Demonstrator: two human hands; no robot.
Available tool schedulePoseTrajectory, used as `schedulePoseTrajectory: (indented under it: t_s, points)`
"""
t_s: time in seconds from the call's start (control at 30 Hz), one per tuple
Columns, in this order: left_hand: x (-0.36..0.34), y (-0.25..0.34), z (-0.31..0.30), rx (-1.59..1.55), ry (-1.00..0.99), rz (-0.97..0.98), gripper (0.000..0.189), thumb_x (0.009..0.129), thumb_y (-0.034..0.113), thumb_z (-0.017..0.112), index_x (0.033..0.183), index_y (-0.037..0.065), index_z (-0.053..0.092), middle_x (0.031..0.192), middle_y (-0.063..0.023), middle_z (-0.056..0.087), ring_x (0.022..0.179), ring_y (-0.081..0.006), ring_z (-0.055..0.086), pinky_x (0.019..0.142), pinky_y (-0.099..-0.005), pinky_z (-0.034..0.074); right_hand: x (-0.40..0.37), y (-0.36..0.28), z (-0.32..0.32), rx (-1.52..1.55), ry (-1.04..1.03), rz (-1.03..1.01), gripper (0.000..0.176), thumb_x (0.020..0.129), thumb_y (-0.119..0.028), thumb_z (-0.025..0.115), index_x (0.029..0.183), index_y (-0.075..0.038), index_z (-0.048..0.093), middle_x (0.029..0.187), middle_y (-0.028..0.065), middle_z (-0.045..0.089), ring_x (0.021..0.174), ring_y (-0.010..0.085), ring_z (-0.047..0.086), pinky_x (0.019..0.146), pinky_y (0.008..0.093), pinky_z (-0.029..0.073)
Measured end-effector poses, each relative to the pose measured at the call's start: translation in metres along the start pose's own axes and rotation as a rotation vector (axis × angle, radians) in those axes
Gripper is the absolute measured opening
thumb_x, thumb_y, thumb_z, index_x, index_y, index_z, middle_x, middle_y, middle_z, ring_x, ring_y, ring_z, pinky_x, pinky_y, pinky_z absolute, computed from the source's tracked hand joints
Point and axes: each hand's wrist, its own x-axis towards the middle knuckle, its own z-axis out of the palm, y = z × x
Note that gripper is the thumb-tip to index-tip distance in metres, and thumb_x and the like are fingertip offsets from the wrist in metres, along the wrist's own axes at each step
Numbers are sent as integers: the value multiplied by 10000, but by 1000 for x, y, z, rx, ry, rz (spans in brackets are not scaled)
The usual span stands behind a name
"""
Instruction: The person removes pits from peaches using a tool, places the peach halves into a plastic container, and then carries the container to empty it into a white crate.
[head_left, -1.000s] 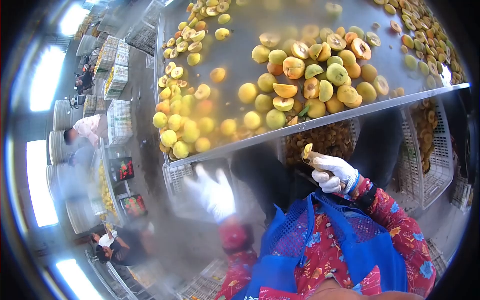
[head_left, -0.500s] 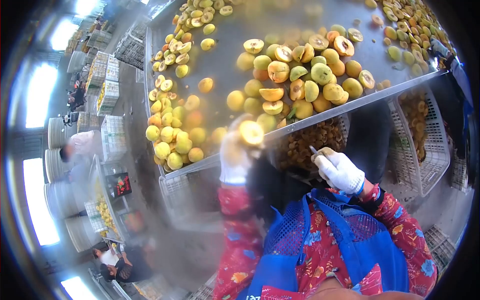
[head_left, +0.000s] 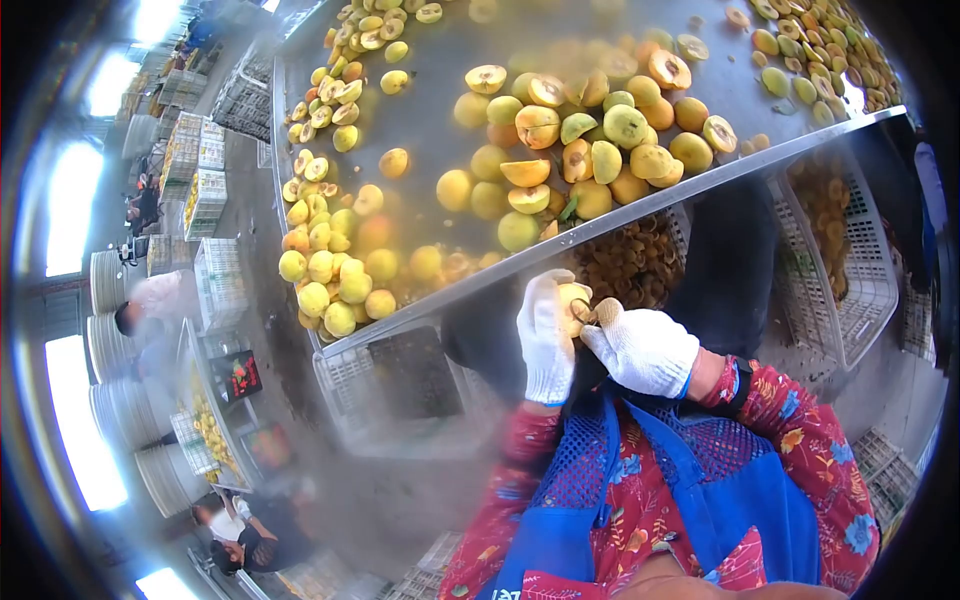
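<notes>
In front of my apron, my left hand, in a white glove, is closed around a yellow peach half. My right hand, gloved too, is pinched on a small tool with a thin curved metal end. That end is against the cut face of the fruit; most of the tool is hidden by my fingers. Just beyond the hands runs the raised edge of a metal table. A heap of whole and halved peaches lies on it.
Under the table edge a crate holds brown peach pits. Another white crate stands at right, and one at left. More peach halves line the table's left side. People and stacked crates are farther left.
My left hand has brought the peach half back from the table edge toward my body. My right hand has moved left to meet it, and its tool now touches the fruit.
</notes>
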Motion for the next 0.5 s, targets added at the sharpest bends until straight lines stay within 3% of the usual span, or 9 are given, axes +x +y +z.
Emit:
schedulePoseTrajectory:
  t_s: [0.13,0.23,0.27,0.3,0.33,0.37,0.43,0.47,0.5]
  points:
    - [-7,-8,10,193,88,137,339,1078,315,492,1107,7,628,914,-105,691,789,-166,641,733,-303,515,3,10,13,169,62,-61,371,1060,-334,480,963,7,590,656,173,628,474,313,604,445,411,469]
    - [-13,-8,18,401,140,208,310,1071,283,487,1120,13,633,905,-136,701,781,-205,668,732,-343,532,0,6,-16,936,-400,428,412,1074,-401,461,965,-22,579,625,65,572,405,173,523,378,318,410]
    - [-15,0,21,497,133,189,304,1066,282,496,1123,17,634,910,-145,704,779,-224,674,735,-359,536,-3,6,-16,1046,-389,465,451,1073,-467,449,976,-42,565,621,-14,501,395,73,442,344,249,347]
    - [-14,6,25,581,119,181,299,1060,280,505,1125,20,636,915,-154,708,777,-242,681,737,-374,540,0,11,-14,1027,-406,542,333,1062,-334,493,987,-19,573,634,41,543,422,141,501,387,303,410]
    - [-9,-1,21,733,75,145,289,1044,280,528,1133,29,640,931,-171,712,806,-291,687,770,-413,539,2,40,12,515,-312,-87,244,976,-246,546,905,-15,579,673,91,568,513,227,555,474,363,463]
    - [-3,-2,20,647,25,-42,289,1031,281,552,1143,29,638,945,-176,710,851,-315,680,787,-438,533,4,68,38,-83,109,-532,162,889,-157,599,823,-10,585,712,141,593,605,313,609,562,424,515]
    - [-1,-4,21,652,-44,-134,313,1035,288,521,1167,29,636,987,-201,680,897,-334,666,790,-453,526,-3,67,38,-4,-39,-390,116,778,-100,611,823,4,585,764,203,600,721,385,613,662,463,525]
    - [1,-31,7,857,-116,183,295,1037,263,493,1133,25,638,996,-216,673,896,-346,671,785,-456,523,-3,80,52,129,20,-423,137,873,-135,605,861,1,600,765,175,614,637,337,632,597,445,523]
    - [-3,-27,14,768,-90,146,250,1025,200,490,1102,15,640,986,-227,674,901,-352,678,782,-460,523,-8,32,3,647,-281,328,294,1012,-300,577,890,-36,621,734,105,621,503,230,606,455,366,485]
